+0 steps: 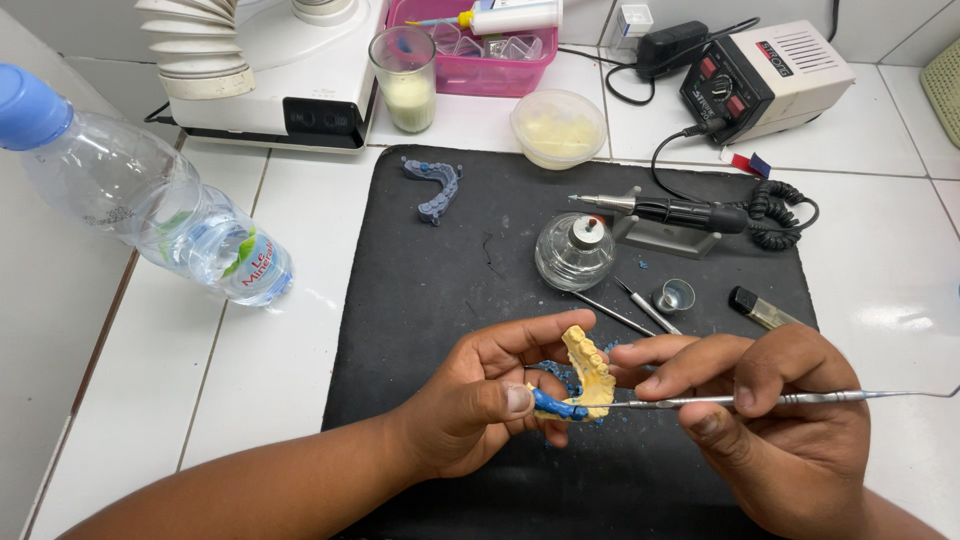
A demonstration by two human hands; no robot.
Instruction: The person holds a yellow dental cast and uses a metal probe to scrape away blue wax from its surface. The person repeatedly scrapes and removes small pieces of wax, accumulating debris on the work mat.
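My left hand [478, 395] grips a yellow plaster dental cast [591, 371] with a strip of blue wax [556, 405] along its near edge, held just above the black mat [430, 290]. My right hand [775, 415] pinches a thin metal carving instrument [800, 399] like a pen. Its tip touches the cast beside the blue wax. Small blue wax crumbs lie on the mat under the cast.
On the mat lie a grey-blue dental arch model [437, 186], a glass spirit lamp [574, 250], a micromotor handpiece [665, 211] on its stand, two thin metal tools [630, 308] and a lighter [760, 308]. A water bottle [150, 195] lies left. The control box [765, 75], cups and a pink tray stand behind.
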